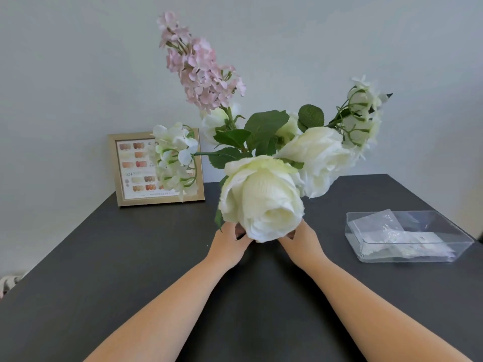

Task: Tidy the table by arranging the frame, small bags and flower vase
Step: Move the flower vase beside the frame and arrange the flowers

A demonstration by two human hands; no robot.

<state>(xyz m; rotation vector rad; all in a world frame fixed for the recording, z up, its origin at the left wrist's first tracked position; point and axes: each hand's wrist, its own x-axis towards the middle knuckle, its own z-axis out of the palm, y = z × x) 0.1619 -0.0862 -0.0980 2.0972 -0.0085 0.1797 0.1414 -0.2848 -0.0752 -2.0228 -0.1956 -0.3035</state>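
Head view showed your left hand [230, 244] and right hand [300, 240] cupped on either side of the flower vase, which was itself hidden behind the big white rose [261, 199] hanging just above your fingertips. Your fingers [236, 231] were curled inward round something between them, presumably the vase, but how tightly they gripped it I could not tell, since the rose covered the contact. Whether the vase stood on the dark table [130, 257] or was lifted off it was also hidden.

Beyond your left fingers, well apart and against the wall, stood the frame [136, 194], upright, with a white sprig [175, 158] overlapping its right edge. Off to the outside of your right hand, apart from it, sat the clear tray [366, 244] with the small bags [407, 241] lying inside.

By my reading, you were placing the vase. To do it well, you would have kept both palms low on the body, held it upright because the stems leaned wide and top-heavy, slid or set it down gently, and left clearance so the sprigs did not brush the frame over.
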